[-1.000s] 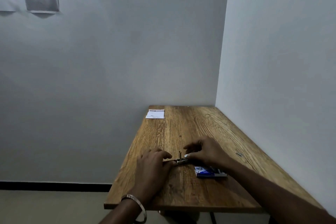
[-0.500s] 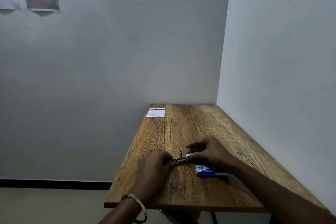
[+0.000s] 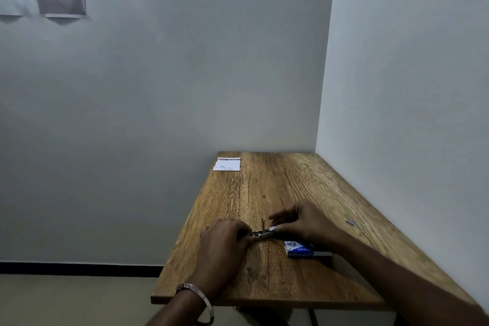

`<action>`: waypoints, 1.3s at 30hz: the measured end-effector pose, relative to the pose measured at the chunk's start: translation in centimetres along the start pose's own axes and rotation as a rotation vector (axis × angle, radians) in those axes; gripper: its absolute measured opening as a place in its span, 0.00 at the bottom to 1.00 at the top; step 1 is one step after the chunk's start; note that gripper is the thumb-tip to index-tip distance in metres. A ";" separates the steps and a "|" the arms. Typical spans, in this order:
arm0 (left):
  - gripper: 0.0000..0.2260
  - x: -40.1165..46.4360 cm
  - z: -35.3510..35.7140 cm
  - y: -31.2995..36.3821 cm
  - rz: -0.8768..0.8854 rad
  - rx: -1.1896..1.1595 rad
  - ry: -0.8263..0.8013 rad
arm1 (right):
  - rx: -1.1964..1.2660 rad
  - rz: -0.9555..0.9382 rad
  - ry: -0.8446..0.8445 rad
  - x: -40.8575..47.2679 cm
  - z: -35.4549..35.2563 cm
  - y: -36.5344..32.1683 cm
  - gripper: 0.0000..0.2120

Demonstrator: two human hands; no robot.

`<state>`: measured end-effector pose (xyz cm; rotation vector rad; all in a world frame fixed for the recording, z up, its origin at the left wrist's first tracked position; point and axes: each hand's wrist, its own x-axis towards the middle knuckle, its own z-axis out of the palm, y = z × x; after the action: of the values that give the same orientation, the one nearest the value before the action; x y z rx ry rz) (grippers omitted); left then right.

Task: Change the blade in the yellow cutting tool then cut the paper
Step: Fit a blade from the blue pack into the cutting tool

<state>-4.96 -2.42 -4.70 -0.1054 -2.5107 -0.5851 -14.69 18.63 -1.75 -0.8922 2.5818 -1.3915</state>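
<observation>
Both hands work at the table's (image 3: 277, 188) near middle: the left hand (image 3: 222, 239) curls round the cutting tool (image 3: 262, 234) to steady it (no yellow shows), the right hand (image 3: 304, 222) pinches its other end. The paper (image 3: 227, 164) waits far left.

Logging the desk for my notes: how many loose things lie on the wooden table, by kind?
Metal tool part between the hands: 1
Blue box: 1
White paper: 1
Small grey piece near the wall: 1
Total: 4
</observation>
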 end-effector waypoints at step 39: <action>0.07 -0.2 -0.2 0.0 -0.029 -0.041 -0.014 | -0.248 0.016 -0.134 -0.1 -3.3 0.7 0.10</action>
<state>-4.67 -2.51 -4.61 -0.0888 -2.5182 -0.6500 -15.98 21.42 -0.43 -0.9563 2.6894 -0.9838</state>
